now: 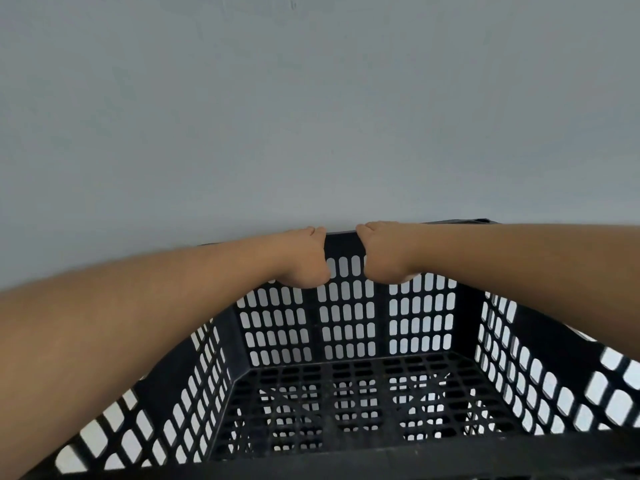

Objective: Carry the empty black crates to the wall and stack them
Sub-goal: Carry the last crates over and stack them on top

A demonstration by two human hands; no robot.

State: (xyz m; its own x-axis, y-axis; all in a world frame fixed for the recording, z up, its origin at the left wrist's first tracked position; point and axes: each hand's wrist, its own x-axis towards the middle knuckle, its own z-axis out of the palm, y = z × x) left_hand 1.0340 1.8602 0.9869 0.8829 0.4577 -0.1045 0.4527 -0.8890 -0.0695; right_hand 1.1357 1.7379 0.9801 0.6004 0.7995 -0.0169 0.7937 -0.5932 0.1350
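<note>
Both hands on the far rim

The black crate [346, 393] fills the near view — nothing inside it. Left hand [304, 258] and right hand [384, 254] each have a closed grip on its far rim, side by side, against the grey wall [311, 116].

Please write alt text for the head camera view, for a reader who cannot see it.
Two bare hands, the left hand and right hand, grip the far rim of an empty black crate with perforated walls, close together near its middle. Behind it is a plain grey wall.
</note>
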